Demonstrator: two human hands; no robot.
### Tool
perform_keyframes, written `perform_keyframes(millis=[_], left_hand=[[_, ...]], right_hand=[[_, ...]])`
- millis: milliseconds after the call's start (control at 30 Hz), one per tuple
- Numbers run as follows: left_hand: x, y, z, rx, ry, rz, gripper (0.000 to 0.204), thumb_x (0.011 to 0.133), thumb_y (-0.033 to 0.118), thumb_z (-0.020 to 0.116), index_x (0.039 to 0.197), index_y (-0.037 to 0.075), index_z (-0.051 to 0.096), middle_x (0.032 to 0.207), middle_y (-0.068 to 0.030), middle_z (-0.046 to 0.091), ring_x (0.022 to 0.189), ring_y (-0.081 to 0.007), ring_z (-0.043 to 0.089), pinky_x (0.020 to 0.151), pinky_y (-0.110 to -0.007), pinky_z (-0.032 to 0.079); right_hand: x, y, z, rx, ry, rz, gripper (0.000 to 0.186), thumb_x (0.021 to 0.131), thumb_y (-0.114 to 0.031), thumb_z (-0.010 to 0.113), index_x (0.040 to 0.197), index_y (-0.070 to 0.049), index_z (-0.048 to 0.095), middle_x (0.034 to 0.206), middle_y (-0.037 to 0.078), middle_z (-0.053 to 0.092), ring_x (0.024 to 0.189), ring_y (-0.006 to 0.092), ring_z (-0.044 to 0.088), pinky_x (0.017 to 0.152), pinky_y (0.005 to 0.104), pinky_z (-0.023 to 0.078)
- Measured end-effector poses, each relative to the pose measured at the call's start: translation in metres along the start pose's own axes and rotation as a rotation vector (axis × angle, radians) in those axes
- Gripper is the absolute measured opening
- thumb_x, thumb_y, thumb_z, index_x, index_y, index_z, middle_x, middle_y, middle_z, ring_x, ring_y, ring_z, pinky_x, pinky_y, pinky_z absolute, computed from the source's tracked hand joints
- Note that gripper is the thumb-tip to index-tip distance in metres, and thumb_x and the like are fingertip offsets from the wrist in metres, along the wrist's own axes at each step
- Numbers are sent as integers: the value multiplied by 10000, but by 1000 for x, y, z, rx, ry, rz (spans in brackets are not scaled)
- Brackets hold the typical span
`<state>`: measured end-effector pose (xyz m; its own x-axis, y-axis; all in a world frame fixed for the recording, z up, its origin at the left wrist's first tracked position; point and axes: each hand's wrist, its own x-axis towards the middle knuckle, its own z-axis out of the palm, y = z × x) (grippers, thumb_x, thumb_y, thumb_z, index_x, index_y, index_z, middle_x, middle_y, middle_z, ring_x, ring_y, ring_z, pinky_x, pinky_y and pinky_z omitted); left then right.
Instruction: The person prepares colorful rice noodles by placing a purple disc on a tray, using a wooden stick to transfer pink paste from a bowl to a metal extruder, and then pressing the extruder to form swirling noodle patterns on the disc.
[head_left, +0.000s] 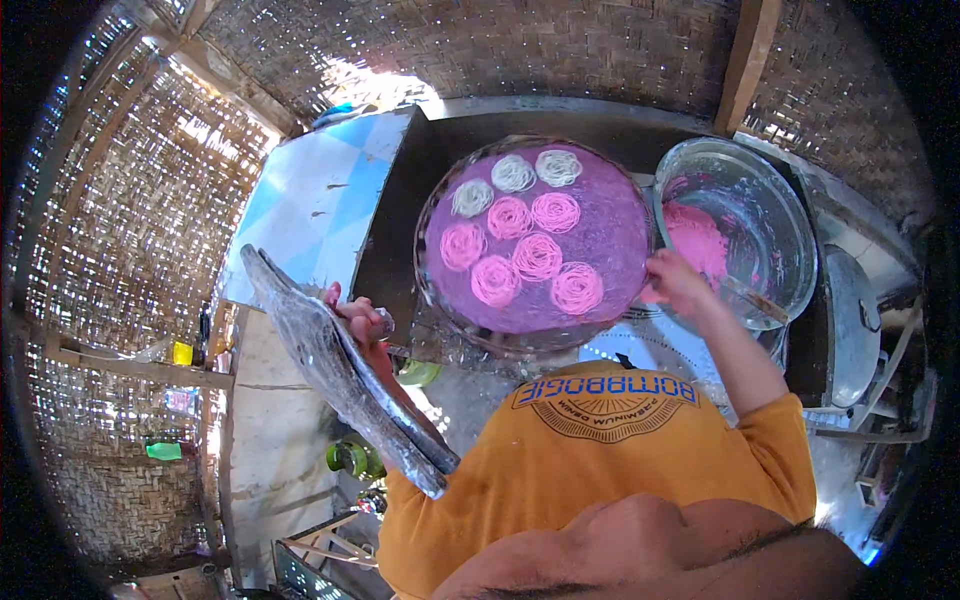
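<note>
A long, weathered wooden press (340,365) of two beams slants across the left side. My left hand (362,318) is closed round it, and a small shiny piece shows at the fingers. The round tray (610,240) has a purple surface and a dark rim. Pink noodle nests (537,257) and white noodle nests (513,174) lie on it in loose rows. At the tray's right rim, my right hand (682,284) has its fingers closed on the edge; a bit of pink shows under them. Beside it, a metal basin (785,215) holds pink dough (697,240) and a wooden stick (755,300).
A table with a blue-and-white cover (320,190) stands at the left. A metal lid (853,325) leans right of the basin. Woven bamboo walls (110,220) and a wooden post (748,65) enclose the space. Green containers (355,458) stand low at the left.
</note>
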<state>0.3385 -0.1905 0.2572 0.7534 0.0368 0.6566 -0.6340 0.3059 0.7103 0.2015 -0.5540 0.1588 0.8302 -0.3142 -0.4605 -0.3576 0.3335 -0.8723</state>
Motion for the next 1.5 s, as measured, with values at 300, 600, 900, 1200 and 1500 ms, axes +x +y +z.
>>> perform_keyframes(millis=[300, 600, 900, 1200, 1500], left_hand=[[-2, 5, 80, -57, -41, -357, 365, 755, 284, 573, 979, 6, 500, 598, -12, 480, 616, -177, 518, 694, -356, 432], [-34, -24, 210, 527, -861, 516, 240, 549, 228, 622, 702, 62, 541, 615, -95, 553, 606, -266, 556, 631, -374, 431], [-50, 9, 219, 494, -932, 717, 147, 565, 153, 570, 615, 70, 459, 545, -71, 505, 520, -232, 522, 592, -345, 417], [-25, -36, 232, 295, -959, 443, 391, 589, 241, 667, 945, 106, 577, 947, -103, 569, 992, -272, 502, 917, -450, 297], [-31, -70, 262, -610, -1211, -544, 368, 700, 91, 629, 1051, 59, 522, 837, -80, 586, 712, -192, 584, 626, -309, 511]], right_hand=[[-79, -12, 28, -642, -323, -124, 253, 805, -237, 553, 882, 4, 558, 850, 93, 590, 791, 209, 586, 717, 311, 471], [-128, -143, 86, -1165, 470, -1680, 459, 665, -197, 652, 1029, 16, 470, 959, 164, 514, 880, 343, 491, 795, 405, 385], [-208, -138, 45, -970, 103, -890, 501, 647, -31, 629, 1059, -24, 343, 744, 71, 519, 669, 195, 538, 594, 278, 437], [-224, -144, -57, -728, 510, -1079, 485, 714, -50, 561, 1137, -42, 325, 759, 24, 454, 679, 96, 445, 608, 221, 370], [-178, -130, -78, 304, 715, -1724, 282, 753, 18, 512, 988, -63, 379, 807, 110, 538, 730, 183, 515, 714, 329, 423]])
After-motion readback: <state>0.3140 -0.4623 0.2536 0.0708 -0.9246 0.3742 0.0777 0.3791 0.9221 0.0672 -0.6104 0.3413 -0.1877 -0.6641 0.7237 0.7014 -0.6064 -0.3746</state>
